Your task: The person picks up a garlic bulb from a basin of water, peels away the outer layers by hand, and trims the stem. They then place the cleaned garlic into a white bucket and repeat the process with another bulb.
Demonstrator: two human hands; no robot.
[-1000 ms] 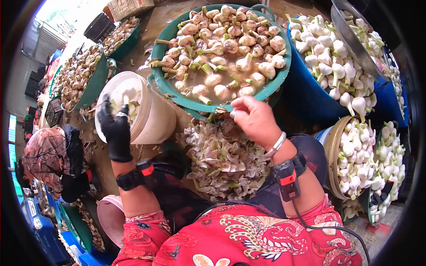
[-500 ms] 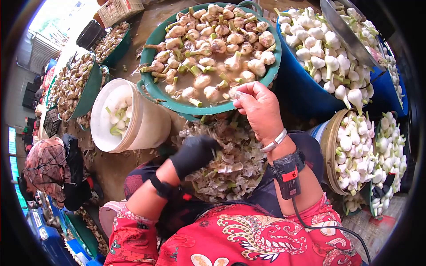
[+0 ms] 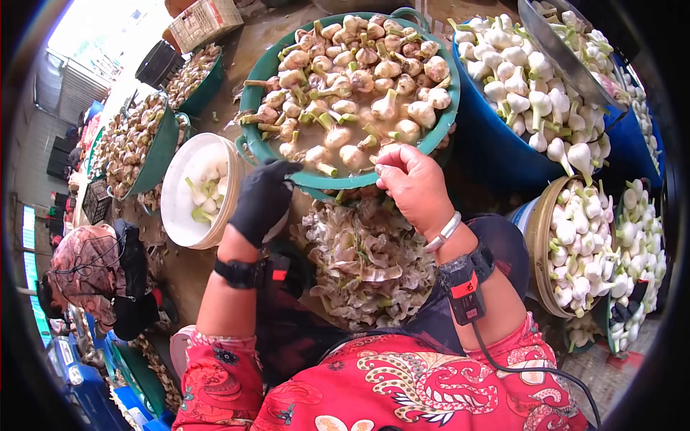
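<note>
My left hand [image 3: 260,202], in a black glove, is over the white bucket's right side, close to the near rim of the green tub [image 3: 253,93]. Its fingers reach toward the tub, apart, with nothing visible in them. Unwashed-looking garlic bulbs [image 3: 338,136] with cut stems float in the tub's murky water. At the tub's near rim, my bare right hand [image 3: 417,188] is closed in a pinch; whatever sits between thumb and forefinger is too small to make out. Below both hands lies a heap of garlic skins [image 3: 363,266].
The white bucket [image 3: 228,215] at left holds a few peeled bulbs. At right stand a blue barrel [image 3: 478,118] and a tan-rimmed bucket [image 3: 537,244], full of white garlic. More garlic tubs [image 3: 162,158] stand at far left, near a person in a patterned head covering [image 3: 86,269].
My left hand has moved up and left from above the skin heap to beside the tub's rim, and its fingers have extended. My right hand stays pinched near the rim.
</note>
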